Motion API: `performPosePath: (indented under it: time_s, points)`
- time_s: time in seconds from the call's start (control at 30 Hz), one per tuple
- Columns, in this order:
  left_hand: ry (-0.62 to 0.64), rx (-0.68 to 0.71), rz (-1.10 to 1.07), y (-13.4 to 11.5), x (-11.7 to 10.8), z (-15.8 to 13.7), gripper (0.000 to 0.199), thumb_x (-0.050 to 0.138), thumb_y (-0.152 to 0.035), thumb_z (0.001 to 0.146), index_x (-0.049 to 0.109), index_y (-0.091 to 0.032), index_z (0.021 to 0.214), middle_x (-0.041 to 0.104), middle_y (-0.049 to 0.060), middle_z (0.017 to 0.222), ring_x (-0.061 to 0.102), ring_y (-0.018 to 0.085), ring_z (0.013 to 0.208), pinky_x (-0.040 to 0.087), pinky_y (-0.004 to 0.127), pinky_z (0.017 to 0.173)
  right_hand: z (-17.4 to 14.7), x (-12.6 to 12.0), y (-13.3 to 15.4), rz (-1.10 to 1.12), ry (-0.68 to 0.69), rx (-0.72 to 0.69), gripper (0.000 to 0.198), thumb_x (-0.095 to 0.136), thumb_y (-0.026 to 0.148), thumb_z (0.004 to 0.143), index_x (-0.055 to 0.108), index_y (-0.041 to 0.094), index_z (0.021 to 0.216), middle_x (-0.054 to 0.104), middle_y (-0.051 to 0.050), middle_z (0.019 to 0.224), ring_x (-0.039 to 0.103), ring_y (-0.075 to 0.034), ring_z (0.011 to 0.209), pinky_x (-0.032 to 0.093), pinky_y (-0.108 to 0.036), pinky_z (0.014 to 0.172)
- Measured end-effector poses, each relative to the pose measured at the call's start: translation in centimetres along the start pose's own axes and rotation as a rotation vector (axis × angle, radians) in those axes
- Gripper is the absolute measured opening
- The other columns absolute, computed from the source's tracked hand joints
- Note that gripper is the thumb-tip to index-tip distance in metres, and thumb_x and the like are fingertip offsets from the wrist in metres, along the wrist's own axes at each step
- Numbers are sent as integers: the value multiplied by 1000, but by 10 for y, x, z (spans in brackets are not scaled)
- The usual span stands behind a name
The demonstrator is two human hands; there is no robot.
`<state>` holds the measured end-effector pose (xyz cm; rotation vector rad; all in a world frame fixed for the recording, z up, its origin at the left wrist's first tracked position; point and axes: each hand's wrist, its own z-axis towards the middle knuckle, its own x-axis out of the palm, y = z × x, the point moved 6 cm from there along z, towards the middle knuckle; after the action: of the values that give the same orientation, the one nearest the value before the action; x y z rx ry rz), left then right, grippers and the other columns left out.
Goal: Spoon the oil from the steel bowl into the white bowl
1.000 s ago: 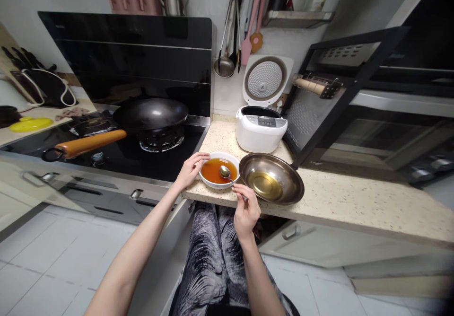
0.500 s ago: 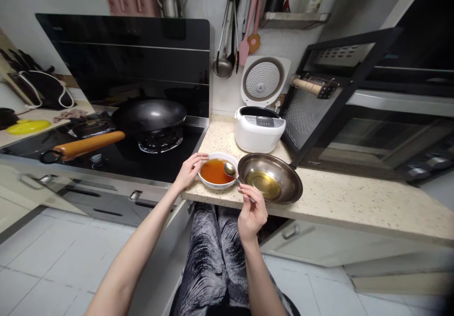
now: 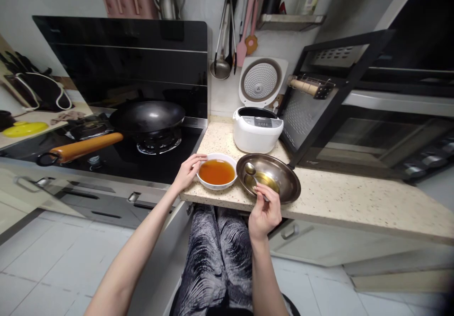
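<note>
A white bowl [image 3: 219, 187] of orange-brown liquid [image 3: 217, 172] stands near the counter's front edge. My left hand [image 3: 188, 170] is closed on its left rim, fingertips on the edge. Between the fingertips of my right hand [image 3: 266, 211] is the handle of a metal spoon [image 3: 250, 169]. The spoon's head hangs over the left part of a wide steel basin [image 3: 292, 181], just right of the bowl. Yellowish liquid [image 3: 268, 181] lies in the bottom of the basin, partly hidden by my right hand.
Behind the basin stands a white rice cooker [image 3: 257, 135] with its lid up. To the left, a black wok [image 3: 149, 115] with a wooden handle [image 3: 87, 146] sits on the stove. A black rack with an oven [image 3: 369, 141] stands at the right. Utensils hang on the wall.
My right hand has carried the spoon rightward from above the white bowl to above the steel basin. My left hand stays at the bowl's rim.
</note>
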<state>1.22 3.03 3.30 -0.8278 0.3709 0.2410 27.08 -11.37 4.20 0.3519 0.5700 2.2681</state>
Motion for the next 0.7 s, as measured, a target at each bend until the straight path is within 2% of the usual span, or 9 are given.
performPosePath:
  time_s: [0.17,0.5,0.7]
  points:
    - [0,-3,2,-1,0,0,36,44,-32,105,76,-18,113,70,13,128,65,26,123,58,38,96,0,1,1,-44,14,-60,12,59,16,99,69,20,104,75,-8,98,74,-21,94,61,-38,87]
    - [4,-11,0,-1,0,0,37,44,-33,105,76,-18,114,69,13,129,65,26,124,58,39,96,2,7,-4,-55,177,-196,28,53,2,96,66,20,113,74,-8,100,72,-20,97,61,-35,84]
    - [7,-8,3,-1,0,0,37,43,-33,105,76,-19,115,69,13,129,65,26,123,58,39,96,3,8,0,-44,242,-272,35,48,0,95,66,21,117,74,-10,101,71,-21,97,61,-38,82]
